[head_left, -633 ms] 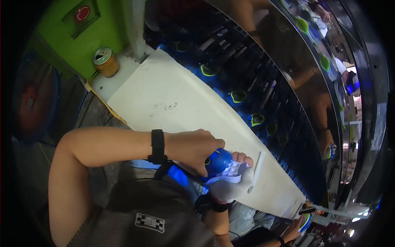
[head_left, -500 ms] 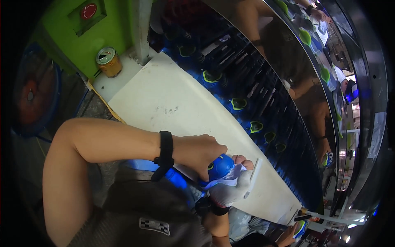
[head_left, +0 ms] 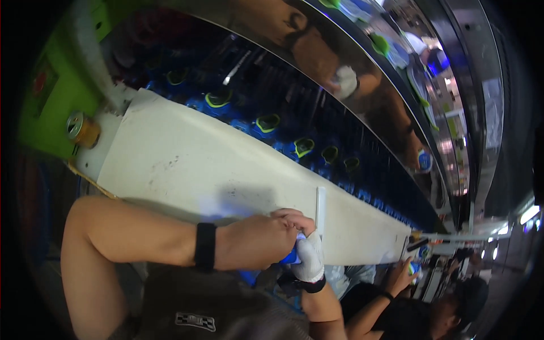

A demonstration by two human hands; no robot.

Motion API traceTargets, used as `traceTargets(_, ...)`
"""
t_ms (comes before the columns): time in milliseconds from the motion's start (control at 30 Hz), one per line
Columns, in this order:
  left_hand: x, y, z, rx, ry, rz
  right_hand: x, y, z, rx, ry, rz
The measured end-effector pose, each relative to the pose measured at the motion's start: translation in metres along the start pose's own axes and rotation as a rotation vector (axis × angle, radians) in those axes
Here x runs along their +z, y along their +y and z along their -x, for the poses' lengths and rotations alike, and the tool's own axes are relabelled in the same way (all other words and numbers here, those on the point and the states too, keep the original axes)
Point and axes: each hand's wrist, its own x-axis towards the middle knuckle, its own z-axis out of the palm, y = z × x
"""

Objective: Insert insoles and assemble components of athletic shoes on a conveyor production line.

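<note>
A small blue piece, apparently a shoe (head_left: 291,256) like those on the dark line ahead, is gripped between my two hands in front of my body, and only a patch of it shows. My bare left hand (head_left: 258,242), with a black band at the wrist, is curled over it from the left. From the right, my right hand (head_left: 310,259) in a white glove presses against it. Bare fingertips lie beside the glove at the top. Most of the shoe is hidden behind the hands.
A white worktop (head_left: 164,153) runs along a dark conveyor (head_left: 243,73) carrying several blue shoes with yellow-green collars. A pale upright strip (head_left: 321,209) stands near my hands. An open can (head_left: 83,129) sits at left. A co-worker's hand (head_left: 401,277) holds a blue shoe at lower right.
My view has swung to the right, showing more of the co-worker. My left hand has turned further over the shoe, closer to the glove, and the shoe is now mostly covered.
</note>
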Motion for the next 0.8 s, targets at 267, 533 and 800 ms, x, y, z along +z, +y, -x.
traceTargets(267,-0.023,-0.015,0.079,0.065,0.006,-0.37,0.028,-0.008,0.0,-0.058,-0.302,0.352)
traceTargets(533,0.01,-0.016,0.108,-0.269,0.136,0.254,0.057,0.012,-0.002,-0.104,-0.069,0.863)
traceTargets(800,0.039,-0.023,0.089,-0.429,0.474,0.299,0.062,0.024,0.003,-0.111,0.05,0.925)
